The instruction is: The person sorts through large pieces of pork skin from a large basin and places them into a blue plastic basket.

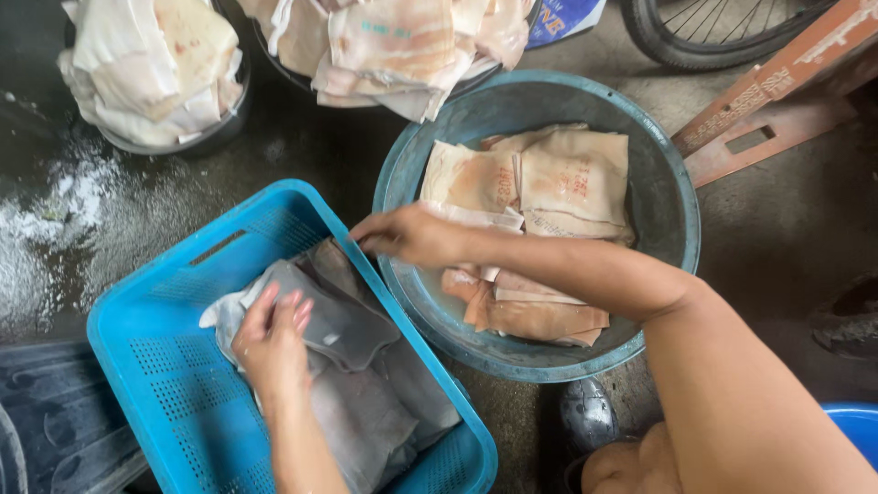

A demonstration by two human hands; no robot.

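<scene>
A: Where are the person's hands?
B: The left hand (272, 340) lies open, fingers flat on the grey wet bags (352, 366) inside the blue basket (155, 366). The right hand (407, 235) pinches a bag's edge at the basket's two o'clock rim.
A: And around them?
B: The round basin (672, 229) of tan bags (549, 183) sits at three o'clock.

I have just one view, from the head camera, looking steeply down and close over my hands. My left hand (272, 343) sits low and left of centre, my right hand (409, 235) near the middle; ground fills the edges beyond them.
</scene>
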